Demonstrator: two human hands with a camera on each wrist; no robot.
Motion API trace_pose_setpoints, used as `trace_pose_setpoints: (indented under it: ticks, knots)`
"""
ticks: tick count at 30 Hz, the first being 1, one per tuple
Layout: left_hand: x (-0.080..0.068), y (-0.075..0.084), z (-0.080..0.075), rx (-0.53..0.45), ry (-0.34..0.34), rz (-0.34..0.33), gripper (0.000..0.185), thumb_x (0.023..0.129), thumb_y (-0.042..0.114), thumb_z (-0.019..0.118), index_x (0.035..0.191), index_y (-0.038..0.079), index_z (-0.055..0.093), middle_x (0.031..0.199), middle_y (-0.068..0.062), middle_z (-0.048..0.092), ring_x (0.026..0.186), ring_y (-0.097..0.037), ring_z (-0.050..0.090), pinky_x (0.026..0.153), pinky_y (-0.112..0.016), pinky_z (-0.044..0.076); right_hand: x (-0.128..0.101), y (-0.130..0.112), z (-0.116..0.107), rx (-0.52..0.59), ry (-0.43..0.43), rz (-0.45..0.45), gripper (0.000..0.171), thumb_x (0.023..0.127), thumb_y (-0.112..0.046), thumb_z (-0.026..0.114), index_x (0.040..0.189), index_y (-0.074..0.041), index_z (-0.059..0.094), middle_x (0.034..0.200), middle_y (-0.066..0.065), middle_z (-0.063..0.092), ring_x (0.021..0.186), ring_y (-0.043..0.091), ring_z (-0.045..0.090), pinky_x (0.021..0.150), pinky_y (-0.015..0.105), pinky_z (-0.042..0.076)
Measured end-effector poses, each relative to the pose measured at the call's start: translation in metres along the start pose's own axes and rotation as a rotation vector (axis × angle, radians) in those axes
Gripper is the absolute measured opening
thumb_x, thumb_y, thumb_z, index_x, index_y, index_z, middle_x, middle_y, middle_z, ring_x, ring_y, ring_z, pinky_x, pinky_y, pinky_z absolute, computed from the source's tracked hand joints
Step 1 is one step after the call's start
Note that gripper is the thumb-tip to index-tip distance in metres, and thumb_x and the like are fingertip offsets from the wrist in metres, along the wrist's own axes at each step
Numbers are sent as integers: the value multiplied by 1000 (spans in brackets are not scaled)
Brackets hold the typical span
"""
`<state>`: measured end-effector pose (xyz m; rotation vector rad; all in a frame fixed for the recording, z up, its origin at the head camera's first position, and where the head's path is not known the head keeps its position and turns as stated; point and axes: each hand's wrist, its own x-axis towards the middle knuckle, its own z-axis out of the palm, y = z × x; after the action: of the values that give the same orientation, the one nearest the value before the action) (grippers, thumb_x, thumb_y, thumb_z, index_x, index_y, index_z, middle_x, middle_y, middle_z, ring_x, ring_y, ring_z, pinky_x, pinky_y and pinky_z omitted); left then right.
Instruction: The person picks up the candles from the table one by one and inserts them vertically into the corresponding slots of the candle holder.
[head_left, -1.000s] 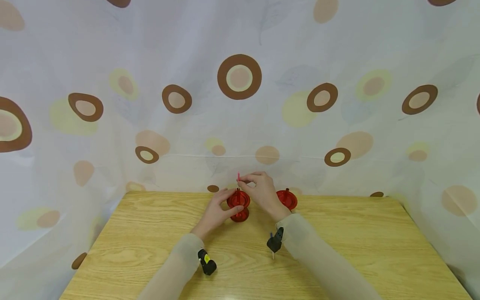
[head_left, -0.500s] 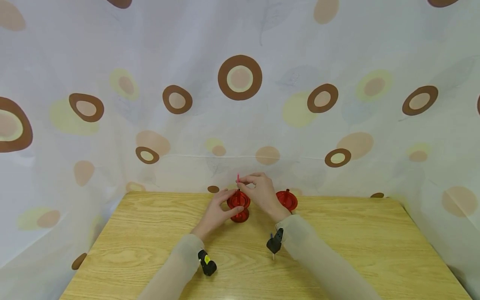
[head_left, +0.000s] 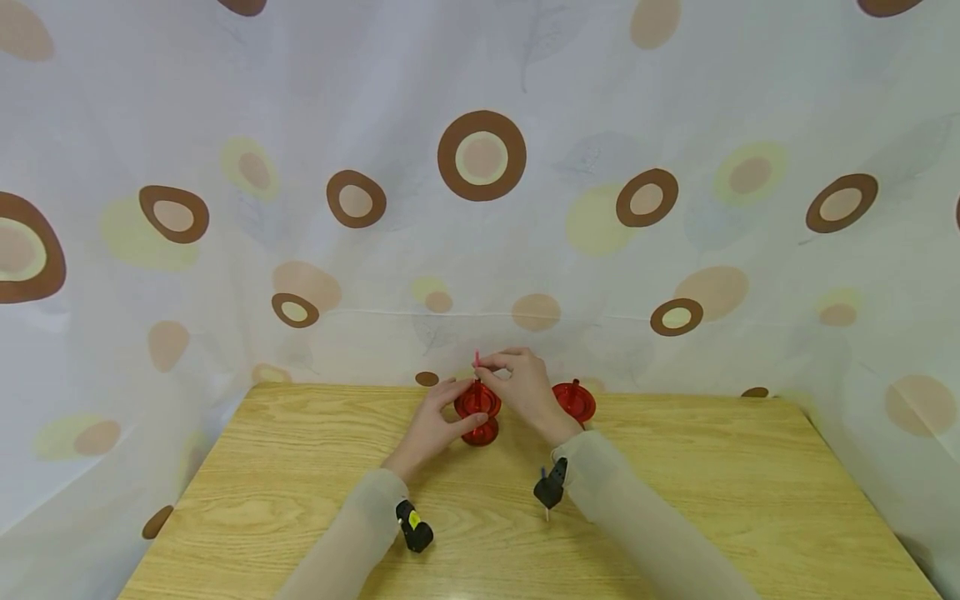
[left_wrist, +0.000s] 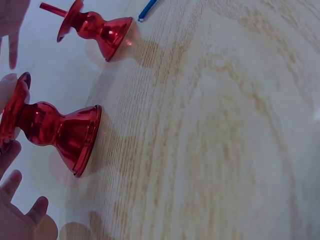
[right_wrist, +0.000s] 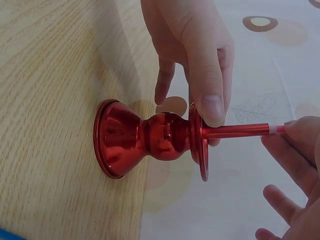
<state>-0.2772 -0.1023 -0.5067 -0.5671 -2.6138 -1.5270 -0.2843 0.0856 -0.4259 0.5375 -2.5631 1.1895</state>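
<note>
**Thin red candle held at its holder**

At frame centre, the left hand [head_left: 435, 421] grips the red candle holder [head_left: 477, 412] by its rim, steadying it, while the right hand [head_left: 525, 385] pinches the thin red candle [right_wrist: 235, 131] standing in it. A second holder [head_left: 574, 401] stands just right, unobstructive, on the wooden table [head_left: 712, 500].

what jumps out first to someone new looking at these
Two shiny red candle holders at the table's far edge: the left hand grips the rim of the near holder, the right hand pinches a thin red candle standing in it. The second holder stands right of them, before a spotted curtain.
</note>
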Motion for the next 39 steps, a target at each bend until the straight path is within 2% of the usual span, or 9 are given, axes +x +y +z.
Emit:
trace_pose_setpoints:
  ticks: [15, 27, 39]
  knots:
    - [0, 0, 0, -13, 0, 7, 64, 92, 31, 81, 148, 10, 59, 155, -14, 53, 153, -39, 31, 120, -65, 27, -2, 2, 0, -4, -23, 11, 16, 96, -19, 76, 104, -8, 83, 109, 11, 77, 118, 35, 61, 98, 57, 52]
    - [0, 0, 0, -14, -2, -8, 64, 92, 32, 81, 149, 11, 59, 155, -13, 52, 154, -39, 30, 120, -65, 27, -2, 0, -3, -8, -44, 26, 16, 97, -19, 74, 105, -8, 84, 111, 10, 78, 118, 35, 62, 103, 58, 49]
    - [-1, 1, 0, 4, -2, -8, 65, 93, 33, 81, 150, 10, 58, 157, -13, 51, 153, -39, 30, 121, -64, 27, -2, 4, -2, -46, -62, -2, 16, 96, -19, 76, 106, -9, 84, 112, 9, 78, 115, 36, 64, 107, 60, 44]
